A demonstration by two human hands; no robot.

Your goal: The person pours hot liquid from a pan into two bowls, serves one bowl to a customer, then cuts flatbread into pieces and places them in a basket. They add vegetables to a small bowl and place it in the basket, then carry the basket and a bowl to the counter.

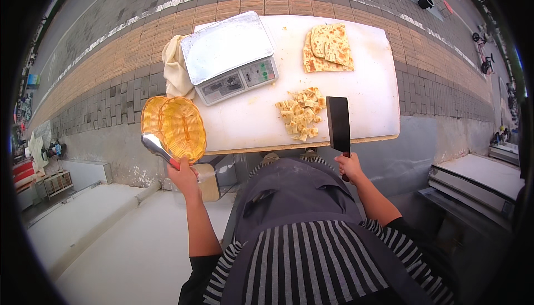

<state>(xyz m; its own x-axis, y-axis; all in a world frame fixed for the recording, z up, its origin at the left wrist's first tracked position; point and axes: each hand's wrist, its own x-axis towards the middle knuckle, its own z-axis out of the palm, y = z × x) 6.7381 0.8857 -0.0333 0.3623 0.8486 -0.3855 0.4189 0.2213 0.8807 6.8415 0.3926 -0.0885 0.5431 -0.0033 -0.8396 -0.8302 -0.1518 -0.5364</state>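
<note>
My left hand [185,178] grips the red handle of a shiny metal utensil [155,144], maybe a scoop or tongs. The same hand pinches the near rim of an oval woven basket [183,127]. A second, similar basket [149,115] overlaps it on the left. In my right hand [351,167] is a dark-bladed cleaver [338,121], its blade pointing away from me over the near edge of a white cutting board [233,127]. Just left of the blade lies a heap of cut flatbread pieces [301,113]. Farther back rest larger browned flatbread pieces [329,48], stacked on each other.
A digital scale [227,48] with a bare metal pan stands at the board's back left. A cream cloth [175,65] is bunched beside it. A wooden-topped stool [207,182] stands below the board's left side. Beyond lies a brick pavement [250,4].
</note>
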